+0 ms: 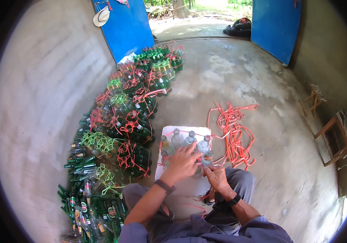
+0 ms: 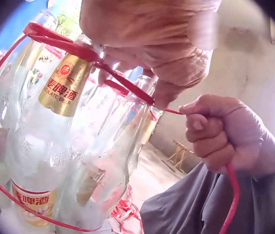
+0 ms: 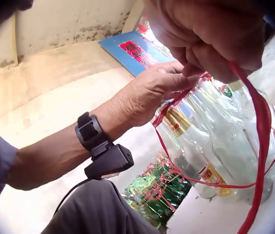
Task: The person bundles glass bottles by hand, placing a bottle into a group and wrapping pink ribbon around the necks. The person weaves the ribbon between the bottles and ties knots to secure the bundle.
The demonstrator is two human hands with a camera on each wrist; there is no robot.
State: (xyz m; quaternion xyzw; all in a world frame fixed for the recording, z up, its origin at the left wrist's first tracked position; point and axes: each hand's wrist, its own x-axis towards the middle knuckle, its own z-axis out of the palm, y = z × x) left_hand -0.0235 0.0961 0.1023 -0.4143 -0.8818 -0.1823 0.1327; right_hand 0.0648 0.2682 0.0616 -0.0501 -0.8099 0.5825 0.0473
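Observation:
A cluster of clear glass beer bottles point(image 1: 190, 138) with gold neck labels stands on a white block point(image 1: 169, 178), a red strap point(image 2: 72, 46) running around the necks and another loop lower around the bodies. My left hand point(image 1: 183, 163) rests over the bottle tops, fingers spread among the necks and thumb at the strap by the nearest neck. Just to its right, my right hand point(image 2: 220, 131) grips the strap in curled fingers, a short length drawn tight from the bottles. The strap's tail point(image 3: 261, 131) hangs down below this fist.
Many green bottles point(image 1: 137, 125), bundled with red and green straps, line the left wall; loose ones lie at front left point(image 1: 88, 206). A tangle of red strap point(image 1: 234, 133) lies on the floor to the right. A wooden frame point(image 1: 331, 139) and small stool point(image 1: 316, 97) stand by the right wall.

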